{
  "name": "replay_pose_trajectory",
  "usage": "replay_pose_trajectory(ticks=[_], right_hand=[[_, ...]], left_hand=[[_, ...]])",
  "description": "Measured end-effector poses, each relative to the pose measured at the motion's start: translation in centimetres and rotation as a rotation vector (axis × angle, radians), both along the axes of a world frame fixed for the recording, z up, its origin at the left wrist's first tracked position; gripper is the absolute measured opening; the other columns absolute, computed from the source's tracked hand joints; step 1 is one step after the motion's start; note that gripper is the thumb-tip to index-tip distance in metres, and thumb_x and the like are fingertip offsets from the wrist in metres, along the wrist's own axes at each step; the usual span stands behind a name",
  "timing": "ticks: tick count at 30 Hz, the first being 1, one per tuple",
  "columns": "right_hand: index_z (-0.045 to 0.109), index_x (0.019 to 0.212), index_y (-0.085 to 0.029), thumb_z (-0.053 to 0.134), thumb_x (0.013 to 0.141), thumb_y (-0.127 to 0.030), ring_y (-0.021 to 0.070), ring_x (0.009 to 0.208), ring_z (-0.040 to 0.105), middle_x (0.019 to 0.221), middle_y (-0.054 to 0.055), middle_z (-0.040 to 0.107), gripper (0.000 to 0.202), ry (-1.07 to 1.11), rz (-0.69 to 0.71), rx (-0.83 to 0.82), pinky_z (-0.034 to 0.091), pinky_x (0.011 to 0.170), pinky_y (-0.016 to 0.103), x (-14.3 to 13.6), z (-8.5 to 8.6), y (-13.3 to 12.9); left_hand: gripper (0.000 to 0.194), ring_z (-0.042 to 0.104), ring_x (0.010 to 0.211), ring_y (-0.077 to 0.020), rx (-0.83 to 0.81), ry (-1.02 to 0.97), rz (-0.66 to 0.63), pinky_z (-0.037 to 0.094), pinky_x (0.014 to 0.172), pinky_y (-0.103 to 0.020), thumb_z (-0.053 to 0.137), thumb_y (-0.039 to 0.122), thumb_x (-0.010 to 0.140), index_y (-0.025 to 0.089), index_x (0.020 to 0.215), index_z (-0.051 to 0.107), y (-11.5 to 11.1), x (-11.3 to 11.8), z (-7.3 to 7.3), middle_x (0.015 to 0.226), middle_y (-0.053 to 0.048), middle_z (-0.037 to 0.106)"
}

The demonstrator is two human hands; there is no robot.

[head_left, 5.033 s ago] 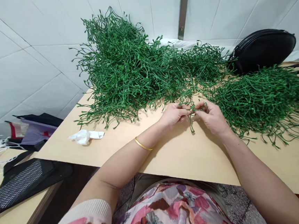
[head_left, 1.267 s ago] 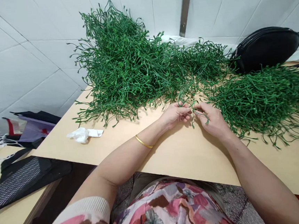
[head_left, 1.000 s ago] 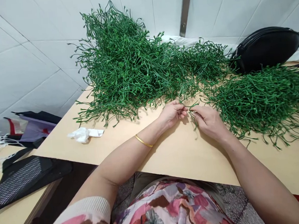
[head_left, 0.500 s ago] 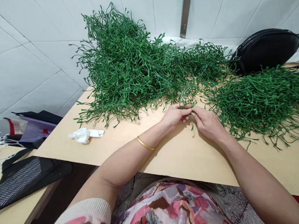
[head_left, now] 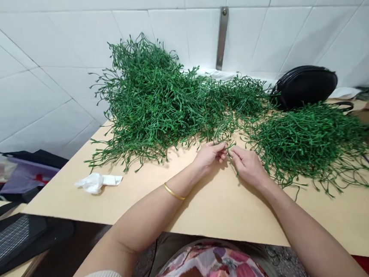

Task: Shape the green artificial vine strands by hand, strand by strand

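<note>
My left hand [head_left: 209, 157] is closed, its thumb and fingers pinching a thin green artificial plant stem [head_left: 232, 144]. Close beside it, my right hand [head_left: 248, 165] pinches the same small bit of greenery, and a short end hangs below the fingertips. Whether this is one stem or several is too small to tell. Beyond the hands spreads a large tangled pile of green artificial stems [head_left: 158, 102] with small forked tips. To the right of my right hand lies a second heap of the stems [head_left: 307, 140].
A pale wooden table [head_left: 210, 209] carries everything, its near edge at my body. Crumpled white plastic [head_left: 93, 183] lies at left. A black rounded bag [head_left: 305, 85] stands against the tiled wall [head_left: 168, 28], near a metal bracket [head_left: 222, 38]. Dark bags [head_left: 9, 240] sit lower left.
The view has tilted up and turned slightly right, showing more wall and a brown object at the far right. Both hands stay together on the stem, with the fingertips slightly farther apart.
</note>
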State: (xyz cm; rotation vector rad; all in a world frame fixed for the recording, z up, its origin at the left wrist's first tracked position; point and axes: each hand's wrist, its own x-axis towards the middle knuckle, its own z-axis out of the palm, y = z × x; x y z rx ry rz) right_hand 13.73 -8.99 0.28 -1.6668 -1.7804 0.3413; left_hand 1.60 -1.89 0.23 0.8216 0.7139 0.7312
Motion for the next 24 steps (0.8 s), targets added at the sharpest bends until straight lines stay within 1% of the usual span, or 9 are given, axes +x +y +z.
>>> replay_pose_trajectory(ticks=[3, 6, 8, 9, 12, 16, 19, 22, 24], right_hand=[[0.04, 0.063, -0.02, 0.037, 0.086, -0.034, 0.011, 0.051, 0.038, 0.054, -0.003, 0.04, 0.027, 0.146, -0.029, 0.015, 0.028, 0.053, 0.024, 0.4, -0.2, 0.3], [0.039, 0.062, -0.021, 0.038, 0.086, -0.036, 0.0108, 0.05, 0.037, 0.05, -0.004, 0.039, 0.029, 0.325, -0.041, -0.006, 0.029, 0.051, 0.024, 1.1, -0.2, 0.5], [0.04, 0.062, -0.021, 0.038, 0.086, -0.034, 0.0111, 0.05, 0.038, 0.05, -0.003, 0.041, 0.028, 0.348, -0.038, -0.004, 0.03, 0.051, 0.024, 1.3, -0.3, 0.5], [0.041, 0.062, -0.02, 0.039, 0.086, -0.033, 0.0111, 0.051, 0.038, 0.051, -0.003, 0.042, 0.027, 0.315, -0.037, 0.005, 0.03, 0.052, 0.024, 1.3, -0.3, 0.5], [0.045, 0.064, -0.02, 0.038, 0.085, -0.028, 0.0112, 0.051, 0.04, 0.053, -0.002, 0.046, 0.023, 0.13, -0.019, 0.011, 0.03, 0.052, 0.024, 0.9, -0.3, 0.3], [0.053, 0.071, -0.019, 0.036, 0.085, -0.026, 0.0121, 0.052, 0.044, 0.059, 0.001, 0.054, 0.023, -0.026, 0.02, 0.017, 0.031, 0.054, 0.024, 0.4, -0.4, 0.2], [0.056, 0.074, -0.019, 0.036, 0.086, -0.025, 0.0121, 0.053, 0.045, 0.062, 0.001, 0.057, 0.024, -0.061, 0.056, 0.033, 0.031, 0.055, 0.023, 0.4, -0.3, 0.3], [0.056, 0.074, -0.018, 0.036, 0.085, -0.025, 0.0117, 0.052, 0.044, 0.06, 0.001, 0.055, 0.024, -0.125, 0.102, 0.05, 0.029, 0.055, 0.023, 0.4, 0.0, 0.2], [0.054, 0.07, -0.018, 0.037, 0.084, -0.023, 0.0107, 0.052, 0.042, 0.059, 0.0, 0.052, 0.023, -0.118, 0.187, 0.036, 0.028, 0.054, 0.023, 0.0, 0.2, -0.1]], left_hand=[[0.014, 0.049, 0.044, -0.0045, -0.033, -0.032, -0.034, 0.033, 0.041, -0.016, 0.066, 0.019, 0.07, 0.01, 0.069, 0.057, 0.3, -0.3, 0.1, 0.055, -0.001, 0.056], [0.023, 0.052, 0.048, -0.0049, 0.001, 0.006, -0.165, 0.035, 0.045, -0.017, 0.073, 0.021, 0.063, 0.01, 0.077, 0.06, 0.0, -0.4, 0.1, 0.064, -0.002, 0.062], [0.022, 0.05, 0.046, -0.0043, 0.066, 0.078, -0.238, 0.033, 0.044, -0.017, 0.072, 0.026, 0.065, 0.01, 0.077, 0.062, -0.4, -0.2, 0.1, 0.065, -0.003, 0.063], [0.021, 0.049, 0.045, -0.0041, 0.104, 0.112, -0.248, 0.031, 0.043, -0.017, 0.069, 0.029, 0.068, 0.01, 0.074, 0.062, -0.6, -0.1, 0.1, 0.062, -0.003, 0.062], [0.025, 0.046, 0.041, -0.0051, 0.177, 0.154, -0.198, 0.028, 0.041, -0.018, 0.062, 0.034, 0.075, 0.011, 0.064, 0.061, -1.0, 0.3, 0.0, 0.049, -0.001, 0.054], [0.025, 0.04, 0.037, -0.0044, 0.169, 0.124, -0.112, 0.025, 0.039, -0.018, 0.062, 0.024, 0.074, 0.011, 0.054, 0.056, -1.0, 0.5, -0.3, 0.042, 0.001, 0.046], [0.027, 0.037, 0.037, -0.0043, 0.077, 0.071, -0.054, 0.022, 0.037, -0.018, 0.061, 0.019, 0.074, 0.012, 0.05, 0.051, -1.0, 0.7, -0.3, 0.041, 0.001, 0.043], [0.025, 0.038, 0.038, -0.0043, -0.075, 0.019, -0.06, 0.021, 0.035, -0.016, 0.057, 0.016, 0.076, 0.012, 0.052, 0.049, -0.8, 0.6, 0.0, 0.042, 0.002, 0.041], [0.022, 0.032, 0.036, -0.0028, -0.179, -0.003, -0.049, 0.019, 0.034, -0.015, 0.052, 0.015, 0.078, 0.012, 0.057, 0.051, -0.2, 0.3, 0.3, 0.044, 0.003, 0.04]])
